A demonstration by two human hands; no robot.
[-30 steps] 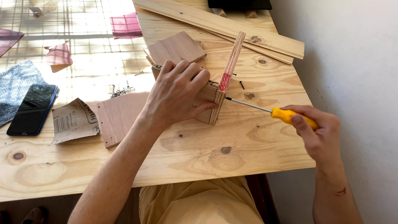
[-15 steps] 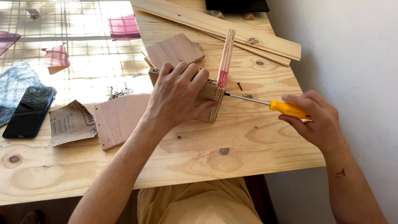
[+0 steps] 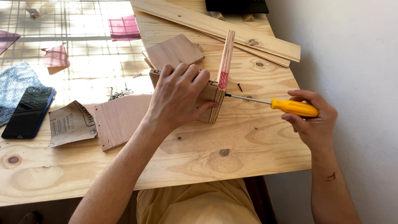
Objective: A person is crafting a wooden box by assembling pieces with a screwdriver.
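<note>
My left hand [image 3: 178, 97] presses down on a small plywood box assembly [image 3: 209, 93] in the middle of the wooden table [image 3: 232, 141]. An upright plywood side panel [image 3: 224, 68] with a red patch on its edge faces right. My right hand [image 3: 313, 120] grips the yellow handle of a screwdriver [image 3: 292, 107]. Its metal shaft lies level and its tip touches the panel's right face. A loose dark screw [image 3: 240, 87] lies just right of the panel.
A flat plywood sheet [image 3: 120, 120] and a sandpaper scrap [image 3: 70, 122] lie left of the box. A phone [image 3: 29, 111] rests on blue cloth at far left. Several screws [image 3: 118, 93] lie nearby, long planks [image 3: 215, 27] at the back, and a white wall [image 3: 352, 62] on the right.
My right hand has shifted its grip on the screwdriver handle, and the view has drifted slightly. My left hand stays pressed on the box.
</note>
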